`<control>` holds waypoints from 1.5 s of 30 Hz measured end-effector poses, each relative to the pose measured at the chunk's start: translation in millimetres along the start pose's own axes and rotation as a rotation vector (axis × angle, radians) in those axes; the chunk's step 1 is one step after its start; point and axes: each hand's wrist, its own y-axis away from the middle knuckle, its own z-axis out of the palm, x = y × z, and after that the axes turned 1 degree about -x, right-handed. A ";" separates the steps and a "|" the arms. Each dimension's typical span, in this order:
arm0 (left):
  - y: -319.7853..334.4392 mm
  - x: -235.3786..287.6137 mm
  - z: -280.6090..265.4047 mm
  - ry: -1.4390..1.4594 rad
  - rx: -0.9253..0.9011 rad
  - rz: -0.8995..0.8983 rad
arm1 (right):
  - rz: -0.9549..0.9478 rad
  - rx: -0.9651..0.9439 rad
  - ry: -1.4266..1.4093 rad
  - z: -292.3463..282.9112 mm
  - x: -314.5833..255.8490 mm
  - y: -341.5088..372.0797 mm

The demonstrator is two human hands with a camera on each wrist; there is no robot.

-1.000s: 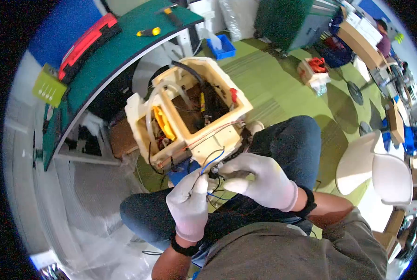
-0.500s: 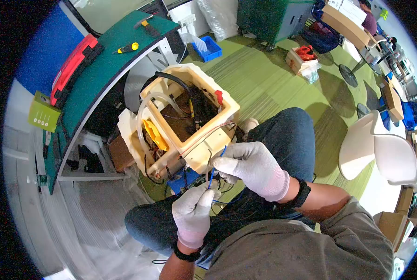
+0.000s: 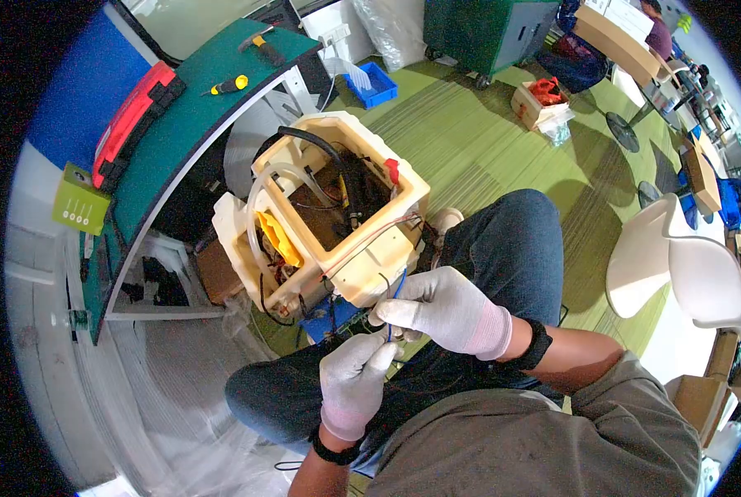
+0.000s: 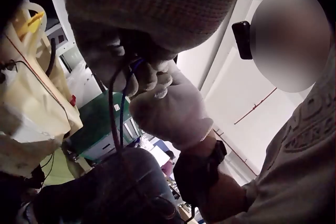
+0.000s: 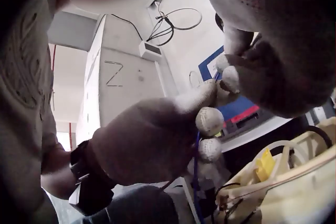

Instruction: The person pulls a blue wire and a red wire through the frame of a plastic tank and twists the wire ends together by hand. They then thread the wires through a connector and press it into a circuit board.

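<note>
Both hands wear pale work gloves and meet over the lap. My left hand (image 3: 352, 383) pinches a blue wire (image 5: 197, 174) between thumb and fingers, and the wire hangs down below that hand. Just above and to the right, my right hand (image 3: 453, 313) grips the same wire near its upper end, with the fingertips of both hands close together. A dark brownish wire (image 4: 112, 108) runs alongside the blue one. In front of the hands stands a cream plastic housing (image 3: 370, 269) with an open cavity, a black hose (image 3: 325, 142), a clear tube (image 3: 258, 195) and a yellow part (image 3: 277, 238).
A green-topped workbench (image 3: 171, 141) at left bears a red-and-black case (image 3: 134, 124), a yellow-handled screwdriver (image 3: 229, 84) and a hammer (image 3: 260, 43). A blue bin (image 3: 374, 87) and a box with red contents (image 3: 543, 103) sit on the floor. White chairs (image 3: 702, 273) stand at right.
Over the last second my right hand has come to grip the blue wire above the left hand. Since half a second ago, both hands have shifted slightly right and closer together.
</note>
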 end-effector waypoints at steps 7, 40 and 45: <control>-0.6 -0.1 -2.5 0.011 -0.042 -0.036 | -0.045 0.073 0.002 0.9 0.1 2.1; -9.8 12.6 -1.0 0.322 -0.041 -0.325 | -0.262 0.139 0.260 -20.6 22.5 -14.4; -12.5 13.9 0.2 0.348 -0.036 -0.378 | -0.134 0.076 0.259 -11.8 18.6 -13.5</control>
